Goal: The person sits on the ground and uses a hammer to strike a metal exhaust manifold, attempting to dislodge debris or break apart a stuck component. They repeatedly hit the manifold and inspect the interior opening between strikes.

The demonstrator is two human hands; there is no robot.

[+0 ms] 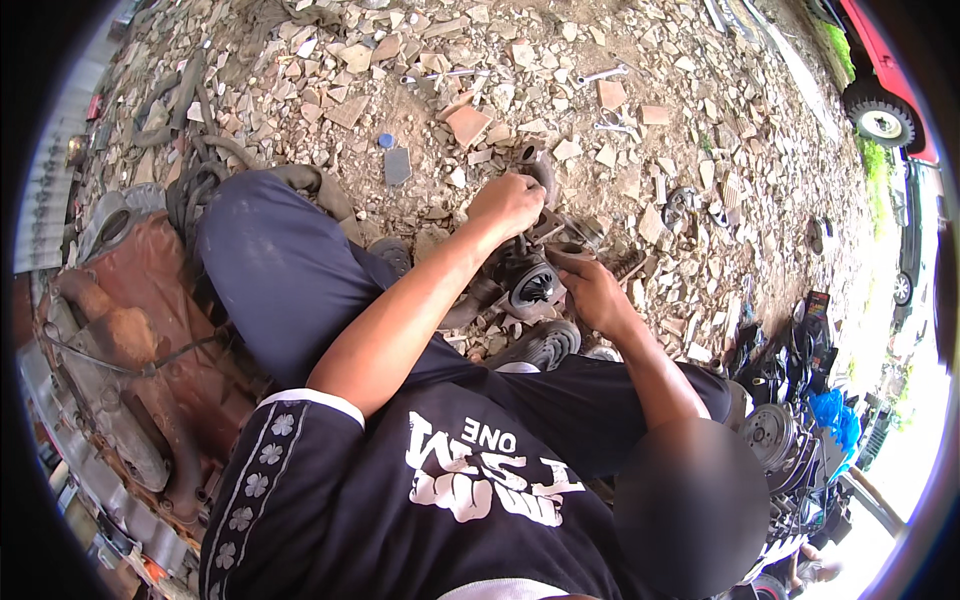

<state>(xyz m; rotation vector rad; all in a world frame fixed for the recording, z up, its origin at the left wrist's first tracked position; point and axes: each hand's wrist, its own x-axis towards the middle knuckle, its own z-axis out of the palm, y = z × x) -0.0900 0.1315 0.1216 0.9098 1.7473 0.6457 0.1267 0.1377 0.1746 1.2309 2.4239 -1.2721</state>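
A dark, greasy turbocharger [520, 268] is held low between my knees, above the stony ground. Its round opening faces me and shows a black finned wheel [536, 288]. On the far side a rusty curved pipe [541, 168] rises beside my left hand [508, 206]. The fingers of that hand are closed at the pipe's lower end; their tips are partly hidden. My right hand [592, 290] grips the turbocharger's right side, with the thumb near the round opening. Whether the pipe is fixed to the turbocharger I cannot tell.
Spanners [604, 75] lie among broken stones and tile pieces ahead. A blue cap [386, 141] sits by a grey rectangular piece [397, 166]. Large rusty metal parts [130, 340] crowd my left; pulleys [768, 432] and machine parts stand on my right. A red vehicle [880, 60] is at the far right.
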